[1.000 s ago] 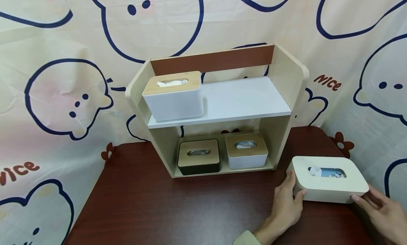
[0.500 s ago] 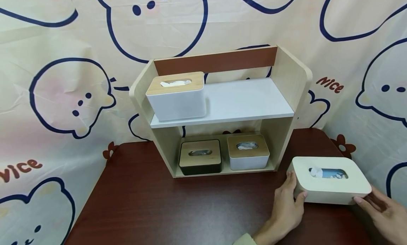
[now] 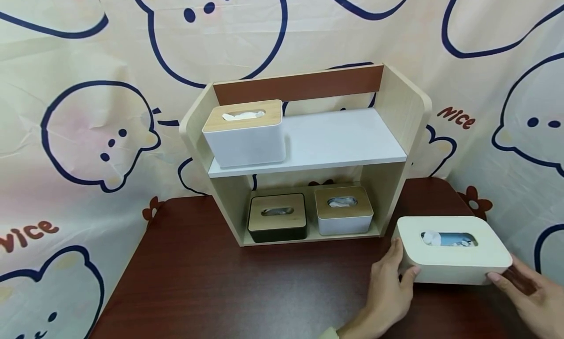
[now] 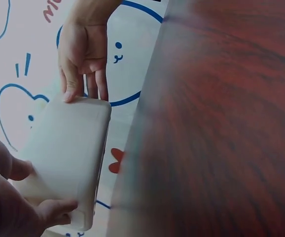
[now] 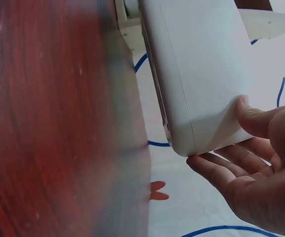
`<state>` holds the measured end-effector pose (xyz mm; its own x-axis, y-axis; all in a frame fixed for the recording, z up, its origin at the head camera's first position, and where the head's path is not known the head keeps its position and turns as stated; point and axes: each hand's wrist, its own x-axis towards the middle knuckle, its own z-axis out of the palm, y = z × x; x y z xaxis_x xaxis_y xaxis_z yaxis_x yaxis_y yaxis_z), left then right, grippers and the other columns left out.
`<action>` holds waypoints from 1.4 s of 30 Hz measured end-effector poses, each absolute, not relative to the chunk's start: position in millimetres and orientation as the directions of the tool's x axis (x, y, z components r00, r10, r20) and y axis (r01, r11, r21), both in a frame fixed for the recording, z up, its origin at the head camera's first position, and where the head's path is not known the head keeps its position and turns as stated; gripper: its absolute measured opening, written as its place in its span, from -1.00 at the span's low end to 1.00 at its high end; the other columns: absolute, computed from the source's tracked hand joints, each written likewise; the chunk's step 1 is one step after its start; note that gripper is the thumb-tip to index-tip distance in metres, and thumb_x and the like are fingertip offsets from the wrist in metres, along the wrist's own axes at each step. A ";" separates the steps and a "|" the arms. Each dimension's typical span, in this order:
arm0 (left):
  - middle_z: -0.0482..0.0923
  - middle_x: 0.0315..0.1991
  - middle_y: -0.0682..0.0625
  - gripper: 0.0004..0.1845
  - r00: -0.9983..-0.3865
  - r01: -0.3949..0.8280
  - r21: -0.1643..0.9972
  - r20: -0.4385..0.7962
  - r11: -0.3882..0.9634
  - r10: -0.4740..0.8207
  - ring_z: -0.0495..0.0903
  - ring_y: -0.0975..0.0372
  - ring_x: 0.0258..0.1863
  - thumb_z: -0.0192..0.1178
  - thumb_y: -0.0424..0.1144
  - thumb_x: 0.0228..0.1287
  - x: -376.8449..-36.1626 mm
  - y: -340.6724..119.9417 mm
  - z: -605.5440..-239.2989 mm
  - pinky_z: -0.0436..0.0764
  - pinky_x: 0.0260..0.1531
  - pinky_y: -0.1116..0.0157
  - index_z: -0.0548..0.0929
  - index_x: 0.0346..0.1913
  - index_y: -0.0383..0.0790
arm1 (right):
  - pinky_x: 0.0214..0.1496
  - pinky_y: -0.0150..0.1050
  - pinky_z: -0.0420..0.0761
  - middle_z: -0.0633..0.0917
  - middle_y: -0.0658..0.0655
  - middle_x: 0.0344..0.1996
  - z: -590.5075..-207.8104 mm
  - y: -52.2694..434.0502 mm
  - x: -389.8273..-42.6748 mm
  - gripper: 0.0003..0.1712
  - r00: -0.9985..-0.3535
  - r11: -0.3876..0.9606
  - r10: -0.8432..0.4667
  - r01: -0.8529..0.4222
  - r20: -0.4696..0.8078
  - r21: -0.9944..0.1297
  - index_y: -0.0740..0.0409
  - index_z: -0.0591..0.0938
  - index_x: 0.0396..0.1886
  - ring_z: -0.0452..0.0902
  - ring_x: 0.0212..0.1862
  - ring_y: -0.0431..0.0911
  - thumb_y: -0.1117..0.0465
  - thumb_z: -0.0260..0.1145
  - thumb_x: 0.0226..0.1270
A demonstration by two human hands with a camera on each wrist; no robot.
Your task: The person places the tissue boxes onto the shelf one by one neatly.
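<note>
Right now, from the head view: a cream tissue box [image 3: 454,248] sits at the right end of the dark wooden table [image 3: 246,285], just in front of and to the right of the two-tier shelf [image 3: 304,153].
Left hand, head view: the left hand [image 3: 389,287] is wrapped round the box's near-left corner, thumb on the front face, fingers along the left end.
Right hand, head view: the right hand [image 3: 526,297] touches the box's near-right corner; whether it truly clasps is hard to tell from here.
Shelf, head view: a white box with a wooden lid [image 3: 243,132] fills the left half of the white upper board; a black box [image 3: 276,216] and a small white box [image 3: 343,209] stand side by side below.
Left wrist view: the left hand [image 4: 14,197] pinches one end of the tissue box [image 4: 66,155], while the right hand [image 4: 83,54] lays a thumb and fingertips on the far end.
Right wrist view: the right hand [image 5: 261,168] cups the box's [image 5: 196,74] corner, thumb on its side, fingers curled beneath.
Step, as I judge it: the grasp looks settled, the lift not yet begun.
Next move, as I judge it: a level two-handed lift, clearing the shelf's right side panel.
</note>
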<state>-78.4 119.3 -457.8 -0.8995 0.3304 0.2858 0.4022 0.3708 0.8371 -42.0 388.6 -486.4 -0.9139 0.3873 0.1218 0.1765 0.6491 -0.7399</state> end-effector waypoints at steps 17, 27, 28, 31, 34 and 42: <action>0.27 0.62 -0.28 -0.31 -0.898 0.378 0.874 0.265 0.306 0.352 0.41 0.06 0.54 0.23 -0.15 0.61 -67.0 73.8 -431.7 0.61 0.11 0.61 0.31 0.62 -0.38 | -0.19 -0.87 0.37 0.41 0.46 0.48 -460.3 357.0 -26.3 -0.22 -0.883 0.724 0.349 0.043 0.312 -0.688 0.21 0.34 0.64 0.18 0.08 -0.90 0.25 0.42 0.54; 0.25 0.63 -0.23 -0.30 -0.905 0.351 0.902 0.257 0.252 0.340 0.39 0.08 0.54 0.23 -0.18 0.61 -65.2 43.8 -415.0 0.62 0.16 0.53 0.28 0.64 -0.34 | 0.38 -0.51 0.53 0.44 0.50 0.50 -439.4 330.8 -24.2 -0.13 -0.892 0.751 0.400 0.186 0.212 -0.633 0.02 0.27 0.70 0.38 0.47 0.38 0.02 0.43 0.55; 0.26 0.63 -0.22 -0.31 -0.904 0.354 0.902 0.262 0.247 0.337 0.39 0.08 0.54 0.24 -0.19 0.60 -65.2 41.2 -413.0 0.62 0.17 0.52 0.28 0.64 -0.34 | 0.36 -0.49 0.57 0.44 0.50 0.51 -437.1 328.3 -24.3 -0.13 -0.893 0.751 0.397 0.181 0.214 -0.635 0.01 0.26 0.71 0.40 0.45 0.39 0.02 0.43 0.55; 0.28 0.62 -0.22 -0.31 -0.901 0.366 0.900 0.280 0.237 0.331 0.40 0.09 0.53 0.24 -0.22 0.60 -65.2 32.8 -406.0 0.61 0.19 0.51 0.28 0.64 -0.34 | 0.38 -0.52 0.50 0.48 0.47 0.49 -431.4 321.3 -22.7 -0.12 -0.886 0.761 0.401 0.181 0.232 -0.624 -0.06 0.29 0.70 0.47 0.43 0.18 -0.01 0.47 0.52; 0.29 0.62 -0.22 -0.31 -0.901 0.369 0.901 0.287 0.227 0.325 0.40 0.09 0.53 0.25 -0.23 0.59 -65.5 23.6 -397.9 0.61 0.21 0.47 0.28 0.63 -0.35 | 0.40 -0.18 0.64 0.49 0.49 0.47 -422.7 314.5 -22.5 -0.09 -0.890 0.774 0.390 0.179 0.236 -0.607 -0.06 0.29 0.70 0.54 0.28 0.07 -0.04 0.49 0.49; 0.36 0.58 -0.19 -0.31 -0.894 0.424 0.864 0.350 0.272 0.281 0.46 0.08 0.50 0.30 -0.25 0.55 -69.4 2.1 -382.4 0.66 0.22 0.35 0.34 0.61 -0.35 | -0.45 -0.48 0.55 0.49 0.56 0.45 -397.4 295.1 -31.5 -0.06 -0.926 0.774 0.327 0.147 0.189 -0.616 -0.01 0.30 0.70 0.60 -0.08 0.10 -0.12 0.48 0.48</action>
<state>-69.4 2.1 -382.4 -0.8936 0.2810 0.3499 0.4238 0.2716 0.8641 -31.5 295.1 -397.4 -0.9259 0.3268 0.1894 0.1469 0.7736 -0.6164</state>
